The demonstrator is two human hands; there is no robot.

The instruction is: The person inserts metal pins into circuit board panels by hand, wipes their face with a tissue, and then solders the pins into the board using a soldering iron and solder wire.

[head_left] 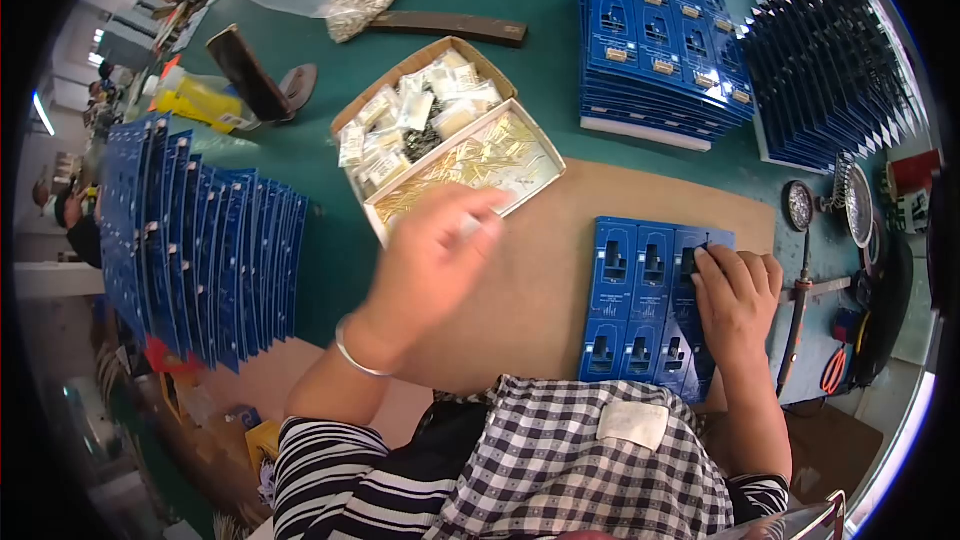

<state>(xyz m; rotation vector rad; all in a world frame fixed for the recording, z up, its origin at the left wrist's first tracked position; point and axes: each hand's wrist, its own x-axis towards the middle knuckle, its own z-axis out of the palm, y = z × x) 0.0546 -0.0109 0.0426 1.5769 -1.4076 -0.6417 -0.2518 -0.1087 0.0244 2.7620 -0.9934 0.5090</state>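
A blue circuit board panel (630, 306) with rows of black cut-out shapes lies on a brown board in front of me. On its upper right part rests my right hand (738, 295), fingers bent and closed against the panel; what lies beneath the fingertips is hidden. My left hand (435, 250), slightly blurred, hovers at the near edge of a white tray (545, 172) of thin gold-coloured pins (480, 158). Its thumb and fingers are pinched together, and anything between them is too small to make out. Behind the tray, a cardboard box (350, 120) holds small bags of parts.
Blue panels stand in a row (200, 240) at left; another stack (655, 40) and upright panels (830, 60) are at back right. A phone (245, 75) leans at left. A soldering iron (795, 330), a wire coil (858, 202) and orange-handled scissors (834, 370) lie right.
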